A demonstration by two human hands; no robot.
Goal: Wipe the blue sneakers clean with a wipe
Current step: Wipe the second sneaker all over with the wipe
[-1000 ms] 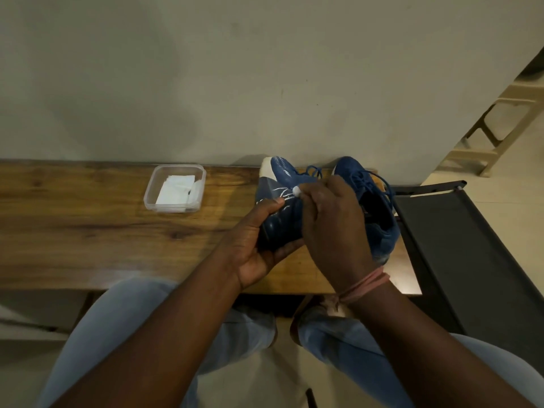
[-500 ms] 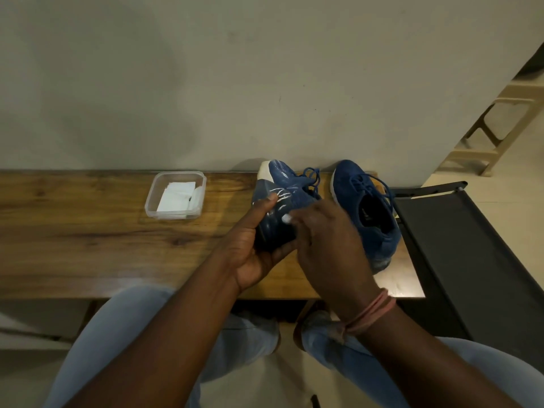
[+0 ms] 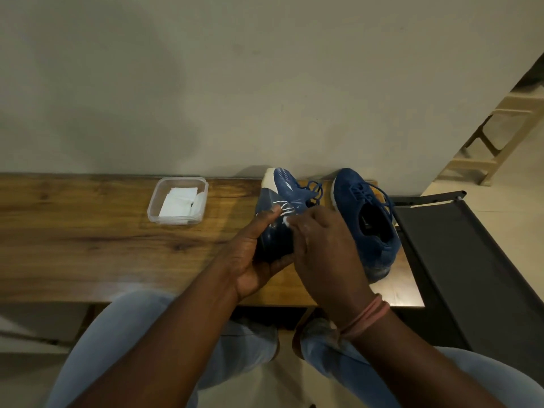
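Presently the left sneaker (image 3: 279,207) is tipped on its side near the right end of the wooden bench (image 3: 88,245), toe toward the far wall, and it is cradled from below by the left hand (image 3: 253,260), whose fingers are curled under the heel and whose thumb is laid on the side panel. A small white wipe (image 3: 286,221) is pinched in the fingertips of the right hand (image 3: 326,254) and is pressed against the shoe's side just beside that thumb; only a corner of it is seen, so how it is folded cannot be told. For the step to be done well, the shoe should be held firm against the pressure, and short strokes should be drawn along the panel rather than across the laces, with the shoe turned bit by bit so that the sole edge and toe cap are reached. A soiled face of the wipe would best be folded under. The right sneaker (image 3: 368,225) is stood upright just to the right, close to the bench end, apparently awaiting its turn. Spare wipes are kept in a clear plastic tub (image 3: 153,214) further left. A dark tray-like stand (image 3: 471,275) lies beyond the bench on the right.
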